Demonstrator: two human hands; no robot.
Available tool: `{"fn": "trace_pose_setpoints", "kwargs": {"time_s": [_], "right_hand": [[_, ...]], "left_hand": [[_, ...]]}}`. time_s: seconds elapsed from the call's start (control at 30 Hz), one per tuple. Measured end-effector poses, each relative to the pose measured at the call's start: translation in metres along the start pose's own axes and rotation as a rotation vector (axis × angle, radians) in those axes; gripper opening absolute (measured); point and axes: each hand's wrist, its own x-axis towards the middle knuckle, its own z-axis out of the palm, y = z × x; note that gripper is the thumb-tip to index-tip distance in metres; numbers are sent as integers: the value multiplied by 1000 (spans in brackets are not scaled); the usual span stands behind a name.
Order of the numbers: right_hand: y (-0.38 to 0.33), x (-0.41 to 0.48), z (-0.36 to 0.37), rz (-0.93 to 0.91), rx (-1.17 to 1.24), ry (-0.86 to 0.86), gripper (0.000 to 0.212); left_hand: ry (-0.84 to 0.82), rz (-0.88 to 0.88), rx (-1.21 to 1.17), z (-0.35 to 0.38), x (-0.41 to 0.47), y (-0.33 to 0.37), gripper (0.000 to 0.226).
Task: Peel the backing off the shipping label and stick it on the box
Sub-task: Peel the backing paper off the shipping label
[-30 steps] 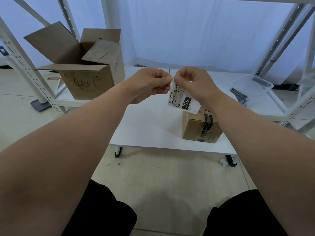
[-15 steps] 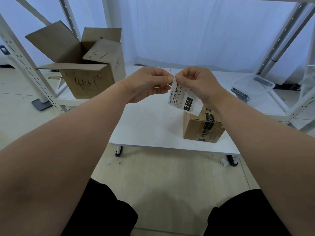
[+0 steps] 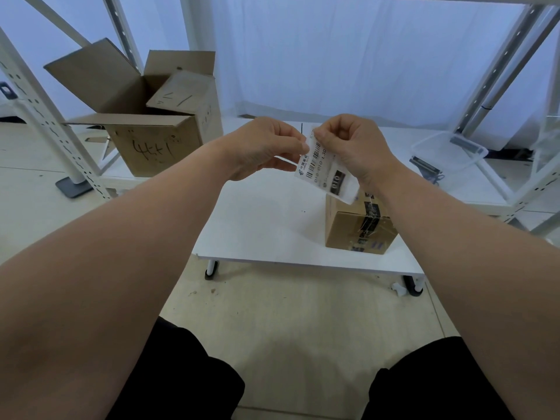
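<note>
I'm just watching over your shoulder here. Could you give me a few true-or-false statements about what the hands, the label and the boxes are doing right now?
1. Both hands pinch the label at its top edge. True.
2. The label is already stuck on the small box. False: it is held in the air above the box.
3. The small box stands on the white table. True.
4. The big box on the left is taped shut. False: its flaps are open.
5. The left hand rests on the table. False: it is raised, at the label.

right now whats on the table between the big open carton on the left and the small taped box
Nothing: in the head view the white table is bare between the open carton and the small taped box. The left hand and shipping label only hang above that stretch.
</note>
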Motion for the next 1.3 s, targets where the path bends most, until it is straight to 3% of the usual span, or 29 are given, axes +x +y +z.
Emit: {"fn": "trace_pose_setpoints", "kwargs": {"time_s": [0.3, 0.57, 0.97, 1.03, 1.13, 1.3], "right_hand": [[-2, 3, 1, 24, 59, 133, 18], [-1, 4, 0, 67, 159, 149, 16], [1, 5, -4, 106, 212, 210, 15], [7, 5, -2, 77, 49, 236, 8], [10, 5, 1, -84, -330, 349, 21], [-9, -2, 14, -58, 0, 45, 13]], "left_hand": [[-83, 13, -90, 1, -2, 1, 12], [-146, 19, -155, 2, -5, 5, 13], [-135, 47, -129, 2, -5, 4, 14], [-79, 68, -77, 2, -2, 3, 15], [79, 102, 64, 2, 3, -2, 17], [183, 148, 60, 7, 5, -7, 18]]}}
